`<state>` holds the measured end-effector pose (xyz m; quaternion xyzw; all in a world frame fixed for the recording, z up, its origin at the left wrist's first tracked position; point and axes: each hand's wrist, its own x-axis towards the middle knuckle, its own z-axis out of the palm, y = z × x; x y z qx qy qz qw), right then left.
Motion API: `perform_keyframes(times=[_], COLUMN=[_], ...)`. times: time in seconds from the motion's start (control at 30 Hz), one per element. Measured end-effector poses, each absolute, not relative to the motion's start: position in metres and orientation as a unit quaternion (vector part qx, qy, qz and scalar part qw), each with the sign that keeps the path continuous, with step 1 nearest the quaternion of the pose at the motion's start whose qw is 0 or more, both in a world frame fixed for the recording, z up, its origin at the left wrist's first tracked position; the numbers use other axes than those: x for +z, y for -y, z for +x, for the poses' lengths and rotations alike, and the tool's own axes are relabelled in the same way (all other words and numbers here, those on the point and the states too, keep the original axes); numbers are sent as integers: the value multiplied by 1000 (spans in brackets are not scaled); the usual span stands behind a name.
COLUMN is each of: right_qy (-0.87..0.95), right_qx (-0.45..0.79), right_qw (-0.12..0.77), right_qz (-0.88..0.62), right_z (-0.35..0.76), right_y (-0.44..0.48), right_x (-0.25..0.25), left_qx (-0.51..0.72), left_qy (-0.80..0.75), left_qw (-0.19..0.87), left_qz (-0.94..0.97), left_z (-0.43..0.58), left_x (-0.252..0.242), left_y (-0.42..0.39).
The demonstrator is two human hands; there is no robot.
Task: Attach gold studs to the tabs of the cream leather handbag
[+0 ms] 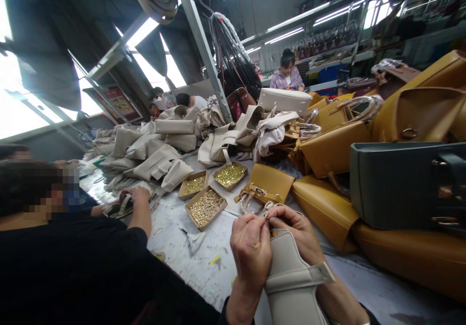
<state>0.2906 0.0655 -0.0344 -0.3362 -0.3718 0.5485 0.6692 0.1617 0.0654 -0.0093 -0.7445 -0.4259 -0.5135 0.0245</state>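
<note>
A cream handbag piece with a strap across it hangs between my hands above the table. My left hand is closed in a pinch at its upper end. Opposite it, my right hand pinches the same end, the fingertips of both hands nearly meeting. A small metal fitting seems to sit between the fingers, too small and covered to name. Just beyond my hands lies a mustard handbag with a wrapped handle. Shallow boxes hold small gold metal pieces: one box is nearest, with two others behind it.
Mustard bags and a dark green bag are stacked at the right. Cream bags pile up at the back left. A co-worker in black works close on the left. Small snips lie on the white table. A metal post rises behind.
</note>
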Motion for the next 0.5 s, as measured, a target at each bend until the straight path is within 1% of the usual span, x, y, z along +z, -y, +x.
perform_keyframes(times=[0.13,0.23,0.37,0.5], right_qy=[389,386,360,345], right_qx=[523,525,541,558], right_qw=[681,680,678,668], right_qz=[-333,-335,-344,-351], right_z=[290,290,289,292], right_y=[-65,-64,-63,-64], right_x=[-38,-39,-35,-31], left_qx=[-505,-502,-498,-491], left_qy=[417,404,384,358], left_qw=[70,80,66,14], left_qz=[-752,-760,-774,-794], left_z=[163,164,162,157], left_x=[-5,-3,-1,-1], left_y=[-63,-62,-63,-66])
